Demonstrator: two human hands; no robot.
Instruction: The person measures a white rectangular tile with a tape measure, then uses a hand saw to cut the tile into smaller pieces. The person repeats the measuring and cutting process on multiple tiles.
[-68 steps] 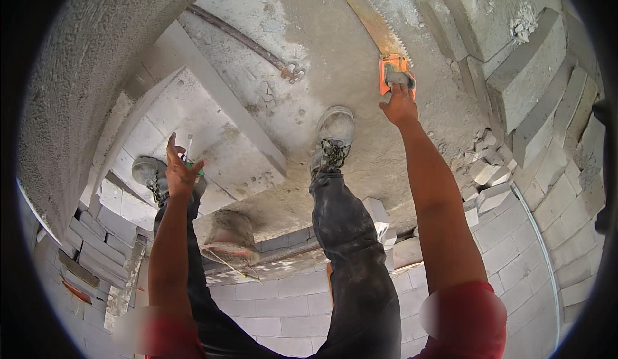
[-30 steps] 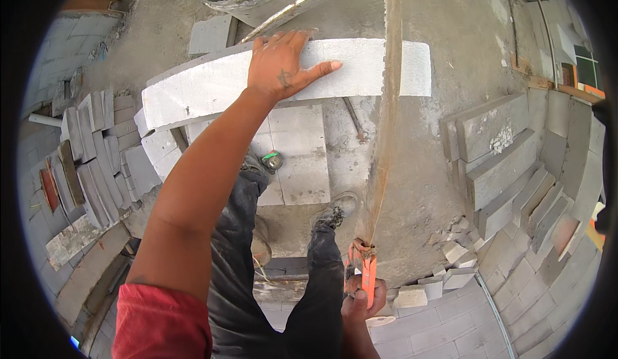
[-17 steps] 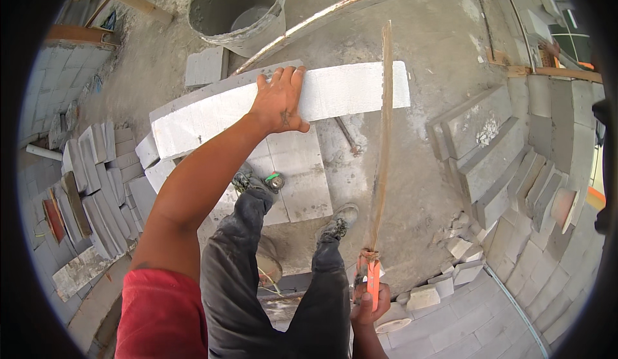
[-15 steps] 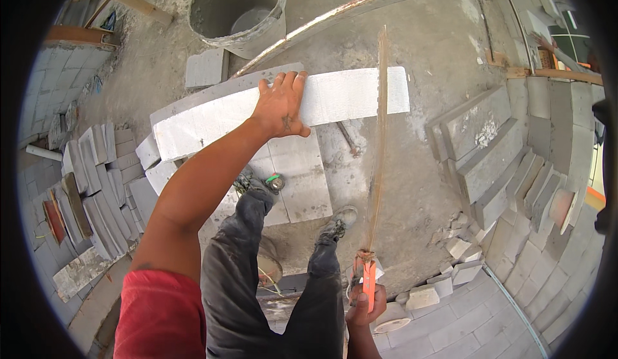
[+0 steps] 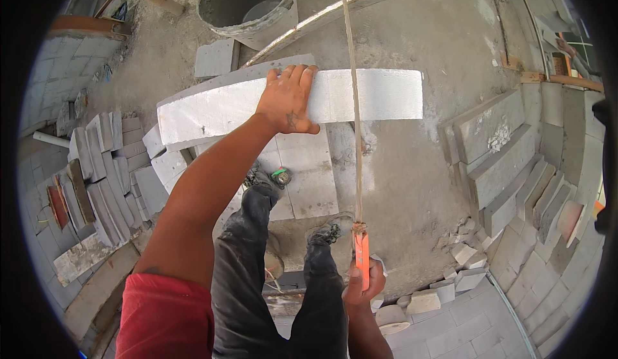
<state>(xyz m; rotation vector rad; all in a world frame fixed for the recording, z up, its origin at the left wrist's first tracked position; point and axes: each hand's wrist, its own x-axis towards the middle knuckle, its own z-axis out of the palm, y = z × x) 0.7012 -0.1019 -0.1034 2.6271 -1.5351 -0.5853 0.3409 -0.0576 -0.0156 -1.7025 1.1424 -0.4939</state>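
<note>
A long, pale lightweight concrete block (image 5: 391, 95) lies crosswise in front of me, its top face bright white. My left hand (image 5: 289, 98) grips it near the middle, with fingers over the far edge and the thumb by the near edge. In my right hand (image 5: 364, 282) is the orange handle of a hand saw (image 5: 356, 140). Its long, dusty blade points away from me and crosses over the block to the right of my left hand. Whether the teeth touch the block I cannot tell. Flat grey blocks (image 5: 304, 172) lie under and in front of it.
A mortar-crusted bucket (image 5: 277, 27) stands at the far side beside a long, pale bar (image 5: 322, 16). Cut block pieces are stacked at left (image 5: 106, 198) and right (image 5: 499, 146). A small round object with green (image 5: 280, 177) sits near my left foot. Rubble (image 5: 473, 259) lies at lower right.
The saw has moved left along the block, farther from its right end, and forward, with my right hand following. My left hand keeps its place on the block. The view has shifted slightly.
</note>
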